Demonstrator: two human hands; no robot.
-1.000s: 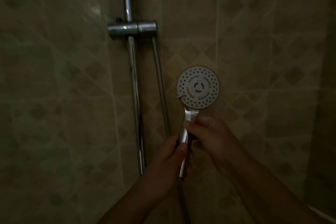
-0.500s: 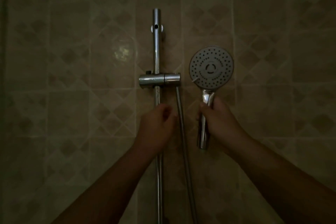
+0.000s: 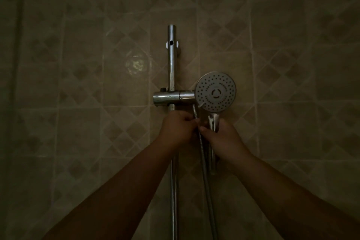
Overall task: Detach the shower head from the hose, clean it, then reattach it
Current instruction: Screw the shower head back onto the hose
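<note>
**Inspector:** Presently, the right hand point(image 3: 224, 138) grips the chrome handle point(image 3: 213, 122) of the shower head point(image 3: 215, 92), fingers curled round it, spray face turned toward the camera and held upright just beside the slider bracket point(image 3: 174, 97).

**Assistant:** And the left?

**Inspector:** The left hand point(image 3: 178, 127) pinches the metal hose point(image 3: 206, 181) where it hangs below the bracket, fingertips nearly meeting the right thumb. My judgement: one hand steadies the hose while the other keeps the head clear of it.

**Assistant:** Is the head on the hose?

**Inspector:** I cannot tell; the handle's lower end shows beside the hose, and the light is poor.

**Assistant:** Arm pose?

**Inspector:** Both forearms rise from the lower corners and converge at the middle, wrists straight, knuckles facing the camera.

**Assistant:** Surroundings?

**Inspector:** A vertical chrome rail point(image 3: 171, 64) carries the bracket, fixed to a tiled wall point(image 3: 87, 103).
</note>
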